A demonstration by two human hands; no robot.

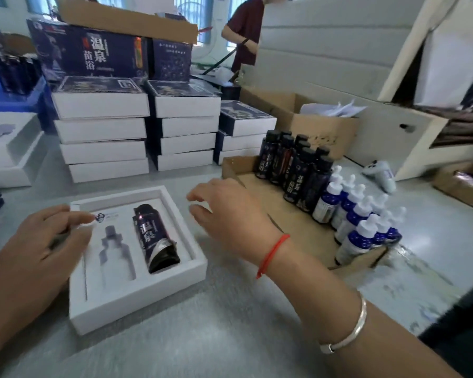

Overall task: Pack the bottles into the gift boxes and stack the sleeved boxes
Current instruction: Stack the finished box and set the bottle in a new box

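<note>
An open white gift box (137,298) lies on the grey table in front of me. A dark bottle (155,238) lies in its right slot; the dropper-shaped slot (115,249) beside it holds nothing. My left hand (36,241) rests on the box's left edge, fingers lying over the insert, and seems to hold a thin grey thing. My right hand (224,214) hovers just right of the box, fingers relaxed and holding nothing. A cardboard tray (292,219) to the right holds dark bottles (295,170) and white-and-blue dropper bottles (358,222). Sleeved boxes (101,132) are stacked behind.
More stacks of sleeved boxes (186,129) and large dark cartons (93,50) stand at the back. An open white box (8,148) sits at far left. Brown cartons (306,115) and a white controller (380,173) lie at the right. A person (246,31) stands behind.
</note>
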